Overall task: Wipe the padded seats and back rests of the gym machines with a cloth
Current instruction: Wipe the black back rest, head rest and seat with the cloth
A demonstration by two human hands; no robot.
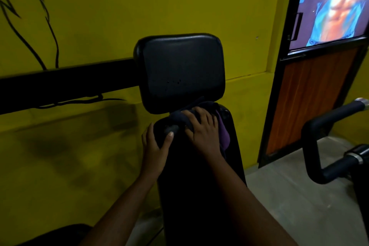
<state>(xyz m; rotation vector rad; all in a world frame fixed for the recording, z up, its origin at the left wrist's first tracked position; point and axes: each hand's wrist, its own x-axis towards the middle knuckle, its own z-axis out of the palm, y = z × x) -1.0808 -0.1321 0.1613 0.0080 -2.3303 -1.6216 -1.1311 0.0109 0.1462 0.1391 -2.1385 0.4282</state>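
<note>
Pad (199,175): L hand (155,146) clamped its left edge, thumb on top, fingers wrapped round side. R hand (201,126), fingers spread, pressed purple cloth (224,136) onto pad's far end, just below headrest (179,70).

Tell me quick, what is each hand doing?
Left hand: grips the edge of the pad.
Right hand: open, pressing the cloth flat.

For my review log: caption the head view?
The right hand presses a dark purple cloth onto the long black padded rest below a square black pad; left hand holds its edge.
</note>
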